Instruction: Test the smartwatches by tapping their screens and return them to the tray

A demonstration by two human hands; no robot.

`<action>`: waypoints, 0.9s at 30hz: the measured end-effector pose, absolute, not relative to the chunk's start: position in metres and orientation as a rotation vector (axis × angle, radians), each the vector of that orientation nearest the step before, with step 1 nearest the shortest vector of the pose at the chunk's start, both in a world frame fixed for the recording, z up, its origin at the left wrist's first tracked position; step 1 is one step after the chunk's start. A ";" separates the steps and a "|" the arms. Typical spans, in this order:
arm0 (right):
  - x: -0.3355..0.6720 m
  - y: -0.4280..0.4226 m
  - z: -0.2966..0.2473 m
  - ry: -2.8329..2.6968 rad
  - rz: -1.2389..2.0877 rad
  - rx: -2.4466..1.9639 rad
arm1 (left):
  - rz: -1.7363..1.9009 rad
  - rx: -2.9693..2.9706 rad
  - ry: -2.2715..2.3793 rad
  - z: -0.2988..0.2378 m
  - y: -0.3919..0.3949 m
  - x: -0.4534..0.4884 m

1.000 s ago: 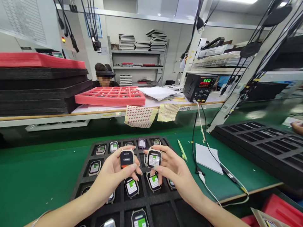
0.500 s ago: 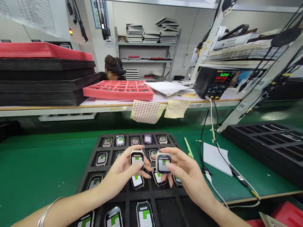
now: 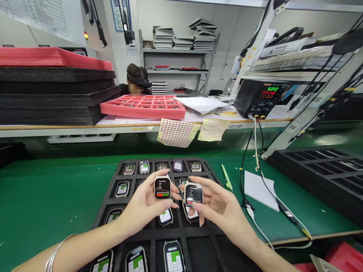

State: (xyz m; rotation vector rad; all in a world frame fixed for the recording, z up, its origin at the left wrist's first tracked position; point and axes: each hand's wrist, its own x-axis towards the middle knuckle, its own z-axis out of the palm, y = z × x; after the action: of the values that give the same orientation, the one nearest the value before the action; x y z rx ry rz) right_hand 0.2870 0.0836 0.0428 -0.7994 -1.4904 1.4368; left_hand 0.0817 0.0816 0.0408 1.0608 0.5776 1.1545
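Note:
My left hand (image 3: 144, 206) holds a beige smartwatch body (image 3: 162, 187) upright, fingers wrapped round it; its screen is dark with a red and green bar. My right hand (image 3: 218, 206) grips a second smartwatch body (image 3: 194, 194) the same way, its screen also dark. Both are held side by side just above a black foam tray (image 3: 181, 247) on the green bench. The tray's pockets hold several more watch bodies (image 3: 173, 260) with lit green and white screens.
A green pen (image 3: 226, 177), a white pad (image 3: 259, 186) and a cable (image 3: 279, 207) lie right of the tray. Another black tray (image 3: 317, 166) sits far right. A power supply (image 3: 261, 99), a red tray (image 3: 143, 107) and stacked foam (image 3: 56, 98) fill the back shelf; a person sits behind.
Both held watches' screens have switched from green and white grids to dark screens. My hands rose slightly and tilted the watches up; the view shifted a little.

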 end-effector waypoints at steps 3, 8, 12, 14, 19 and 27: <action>0.288 0.084 0.043 -1.459 1.439 -0.763 | 1.138 1.081 0.609 0.040 0.080 0.083; 0.287 0.082 0.045 -1.449 1.356 -0.824 | 1.112 1.139 0.577 0.042 0.078 0.081; 0.284 0.079 0.047 -1.476 1.332 -0.868 | 1.119 1.160 0.583 0.042 0.079 0.082; 0.284 0.079 0.047 -1.489 1.340 -0.853 | 1.125 1.181 0.613 0.041 0.080 0.083; 0.289 0.078 0.044 -1.529 1.430 -0.718 | 1.134 1.214 0.666 0.040 0.082 0.084; 0.291 0.077 0.040 -1.556 1.415 -0.748 | 1.158 1.112 0.521 0.033 0.081 0.083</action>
State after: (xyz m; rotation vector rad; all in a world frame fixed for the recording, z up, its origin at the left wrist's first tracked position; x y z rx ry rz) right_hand 0.2912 0.0772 0.0402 -0.7483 -1.5556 1.4154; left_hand 0.0827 0.0808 0.0331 1.1118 0.5214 1.1585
